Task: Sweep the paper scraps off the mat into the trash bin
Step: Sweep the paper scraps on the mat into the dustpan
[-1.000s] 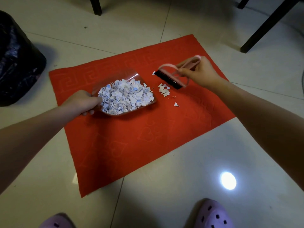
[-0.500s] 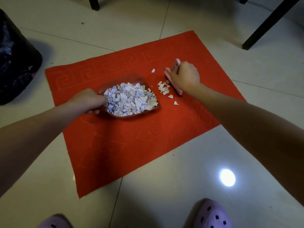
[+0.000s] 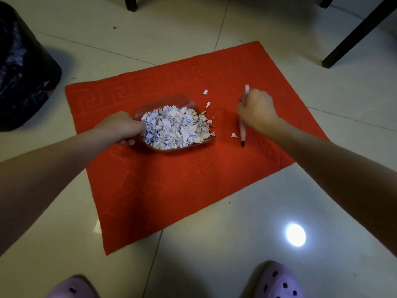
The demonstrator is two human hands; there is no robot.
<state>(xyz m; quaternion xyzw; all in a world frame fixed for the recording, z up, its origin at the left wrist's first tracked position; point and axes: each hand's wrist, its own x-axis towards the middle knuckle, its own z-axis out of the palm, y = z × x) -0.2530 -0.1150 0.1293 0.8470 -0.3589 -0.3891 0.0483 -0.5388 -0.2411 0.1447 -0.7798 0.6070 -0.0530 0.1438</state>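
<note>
A red mat [image 3: 171,190] lies on the tiled floor. On it rests a clear dustpan [image 3: 189,104] heaped with white paper scraps [image 3: 178,127]. My left hand [image 3: 120,127] grips the dustpan's handle at its left end. My right hand [image 3: 255,110] grips a pink hand brush [image 3: 243,134], seen edge-on, its dark bristles down on the mat to the right of the pan. Three loose scraps remain on the mat: one far [image 3: 205,92], one nearer the pan [image 3: 208,104], and one beside the brush [image 3: 234,135]. A black trash bag [image 3: 21,67] sits at the far left.
Dark furniture legs stand at the top centre [image 3: 130,3] and top right [image 3: 354,33]. Two purple slippers, left [image 3: 71,287] and right [image 3: 277,280], show at the bottom edge. A bright light reflection [image 3: 296,235] glares on the tiles near the right slipper.
My right hand swept the brush toward the pan, pushing the small pile of scraps into it, then drew back to the right. The dustpan stayed in place.
</note>
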